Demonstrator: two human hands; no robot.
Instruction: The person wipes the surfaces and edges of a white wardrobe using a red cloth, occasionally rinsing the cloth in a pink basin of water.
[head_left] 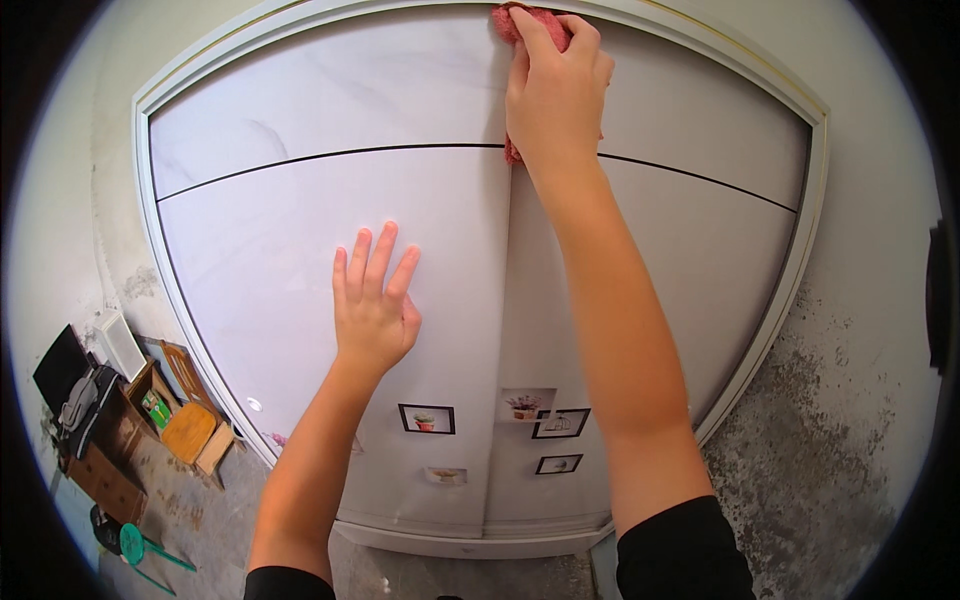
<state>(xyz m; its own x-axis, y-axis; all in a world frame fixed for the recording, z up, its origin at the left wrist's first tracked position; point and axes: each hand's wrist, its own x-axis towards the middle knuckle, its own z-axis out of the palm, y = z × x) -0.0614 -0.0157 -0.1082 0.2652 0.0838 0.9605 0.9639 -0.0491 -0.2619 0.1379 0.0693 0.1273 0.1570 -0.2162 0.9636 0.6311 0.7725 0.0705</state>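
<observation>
A large white wardrobe (430, 270) with two sliding doors fills the middle of the view. Near its top, where the doors overlap, my right hand (560, 95) grips a red cloth (545, 25) against the surface. Part of the cloth hangs below the palm, and the rest is hidden behind the hand. My left hand (375, 305) is spread with its fingers apart against the left door, lower down, and holds nothing. Small printed pictures of potted plants (426, 419) decorate the lower part of the doors.
A wooden chair (190, 430) stands at the lower left, beside brown boxes or furniture with a grey bag (80, 400) on top. In front is a green stool (135, 543). The wall (800, 450) on the right has dark stains.
</observation>
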